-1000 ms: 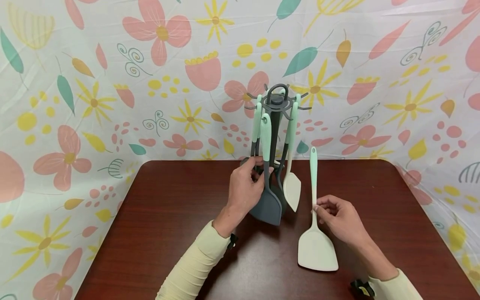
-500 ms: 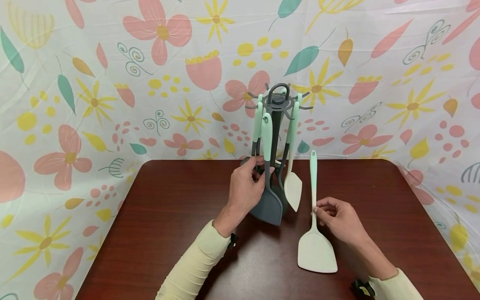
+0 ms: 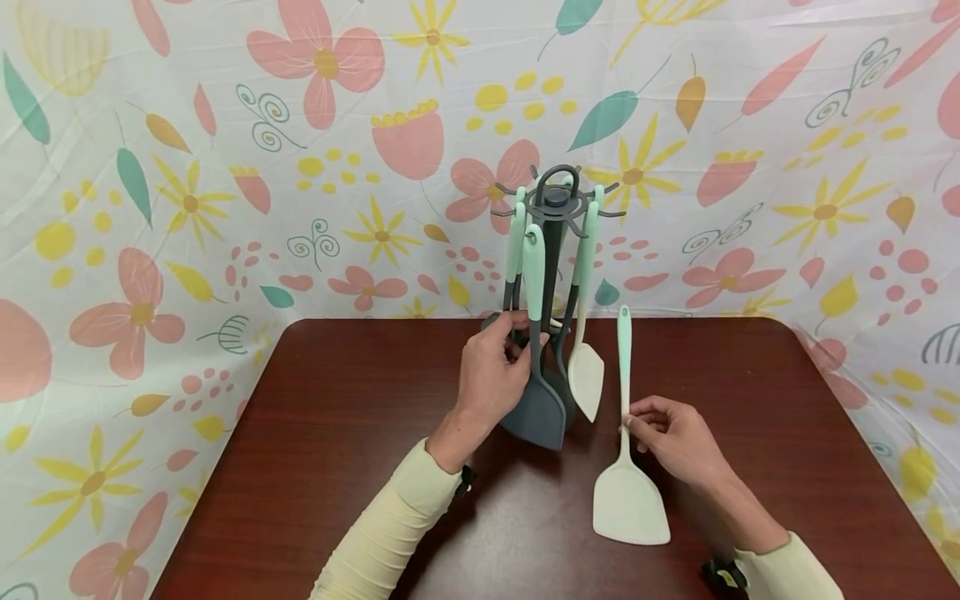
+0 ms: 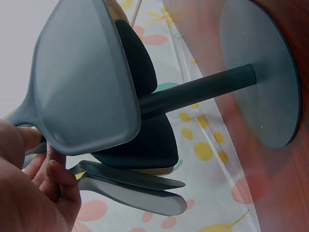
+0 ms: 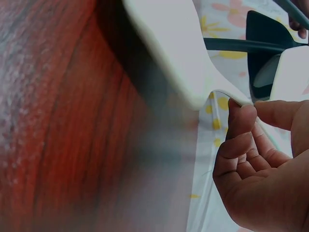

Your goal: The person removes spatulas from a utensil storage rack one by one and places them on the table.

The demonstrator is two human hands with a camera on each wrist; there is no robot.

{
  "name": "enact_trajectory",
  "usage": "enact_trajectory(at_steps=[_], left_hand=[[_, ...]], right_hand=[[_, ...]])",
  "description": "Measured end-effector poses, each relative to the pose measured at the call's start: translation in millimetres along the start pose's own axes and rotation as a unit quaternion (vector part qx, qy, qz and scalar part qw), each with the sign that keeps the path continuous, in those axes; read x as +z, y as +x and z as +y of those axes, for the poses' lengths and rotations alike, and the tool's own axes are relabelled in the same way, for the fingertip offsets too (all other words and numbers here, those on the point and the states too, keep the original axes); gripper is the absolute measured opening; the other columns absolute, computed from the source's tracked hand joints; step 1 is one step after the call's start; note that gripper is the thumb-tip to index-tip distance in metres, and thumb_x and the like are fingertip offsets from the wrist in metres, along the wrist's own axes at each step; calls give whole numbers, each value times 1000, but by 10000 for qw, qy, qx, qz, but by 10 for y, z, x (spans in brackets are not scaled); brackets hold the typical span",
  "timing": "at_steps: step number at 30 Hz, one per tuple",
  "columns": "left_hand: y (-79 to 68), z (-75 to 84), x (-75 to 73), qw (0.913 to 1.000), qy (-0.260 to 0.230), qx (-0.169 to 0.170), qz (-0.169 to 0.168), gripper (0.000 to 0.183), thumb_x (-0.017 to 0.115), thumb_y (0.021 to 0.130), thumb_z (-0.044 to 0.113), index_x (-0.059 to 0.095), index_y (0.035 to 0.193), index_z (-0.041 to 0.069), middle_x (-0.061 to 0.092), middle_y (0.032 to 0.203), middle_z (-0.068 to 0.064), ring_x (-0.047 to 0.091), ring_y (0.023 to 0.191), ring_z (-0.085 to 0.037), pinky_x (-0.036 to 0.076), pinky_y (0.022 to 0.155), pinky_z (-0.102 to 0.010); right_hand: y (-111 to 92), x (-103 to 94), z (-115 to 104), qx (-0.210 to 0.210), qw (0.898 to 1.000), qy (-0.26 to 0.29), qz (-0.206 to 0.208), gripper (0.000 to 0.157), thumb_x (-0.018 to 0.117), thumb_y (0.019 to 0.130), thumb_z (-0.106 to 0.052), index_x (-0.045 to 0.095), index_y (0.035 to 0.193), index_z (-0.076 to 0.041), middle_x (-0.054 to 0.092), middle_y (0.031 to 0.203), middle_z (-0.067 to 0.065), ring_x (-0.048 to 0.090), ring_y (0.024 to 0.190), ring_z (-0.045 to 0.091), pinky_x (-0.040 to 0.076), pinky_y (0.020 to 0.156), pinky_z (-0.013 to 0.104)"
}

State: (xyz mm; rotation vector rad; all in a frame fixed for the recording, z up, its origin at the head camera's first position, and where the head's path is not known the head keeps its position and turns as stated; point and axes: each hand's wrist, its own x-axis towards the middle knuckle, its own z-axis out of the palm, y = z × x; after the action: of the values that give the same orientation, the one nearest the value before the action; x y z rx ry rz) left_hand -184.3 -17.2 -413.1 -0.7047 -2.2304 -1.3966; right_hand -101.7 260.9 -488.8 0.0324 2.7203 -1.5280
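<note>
A cream turner with a mint handle hangs upright above the table, its blade down. My right hand pinches its neck between thumb and fingers, as the right wrist view also shows. A dark utensil stand carries several mint-handled utensils. My left hand reaches in behind the shaft of a grey turner, with thumb and fingers curled at the stand's post; the exact contact is hidden. In the left wrist view, the grey turner covers part of the post.
A smaller cream spatula hangs on the stand's right side. Bare hooks stick out at its top. The stand's round base rests on the brown table. A flowered cloth hangs behind.
My right hand and the cream turner have shifted slightly left, and the turner's handle end sits a little lower. The left hand and the stand have hardly moved.
</note>
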Motion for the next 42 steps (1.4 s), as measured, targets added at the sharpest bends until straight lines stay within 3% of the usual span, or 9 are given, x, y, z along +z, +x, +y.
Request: enact_trajectory(at_steps=[16, 24, 31, 42], left_hand=[[2, 4, 12, 10000, 19, 10, 72, 28, 78, 100, 20, 72, 125, 9, 77, 114, -5, 63, 65, -4, 54, 63, -22], [-1, 11, 2, 9999, 107, -22, 36, 31, 78, 100, 17, 71, 127, 6, 77, 117, -7, 65, 67, -8, 54, 62, -22], [0, 11, -6, 10000, 25, -27, 52, 28, 78, 100, 19, 72, 125, 9, 77, 114, -5, 65, 67, -5, 55, 65, -21], [-7, -8, -8, 10000, 37, 2, 24, 31, 77, 101, 23, 71, 127, 8, 77, 117, -5, 65, 68, -6, 55, 64, -21]], right_hand=[[48, 70, 70, 110, 9997, 74, -199, 19, 78, 99, -16, 73, 104, 1, 76, 86, 10, 67, 66, 23, 57, 59, 33], [54, 99, 41, 64, 9973, -723, -66, 16, 78, 99, -20, 74, 98, -4, 73, 77, 5, 66, 64, 21, 50, 53, 29], [63, 120, 20, -61, 9894, -1428, 257, 13, 80, 96, -19, 73, 90, -9, 71, 75, -1, 57, 61, 13, 44, 54, 27], [120, 152, 29, 61, 9846, -1739, 144, 18, 77, 97, -23, 71, 87, -9, 66, 71, -1, 55, 60, 15, 44, 55, 29]])
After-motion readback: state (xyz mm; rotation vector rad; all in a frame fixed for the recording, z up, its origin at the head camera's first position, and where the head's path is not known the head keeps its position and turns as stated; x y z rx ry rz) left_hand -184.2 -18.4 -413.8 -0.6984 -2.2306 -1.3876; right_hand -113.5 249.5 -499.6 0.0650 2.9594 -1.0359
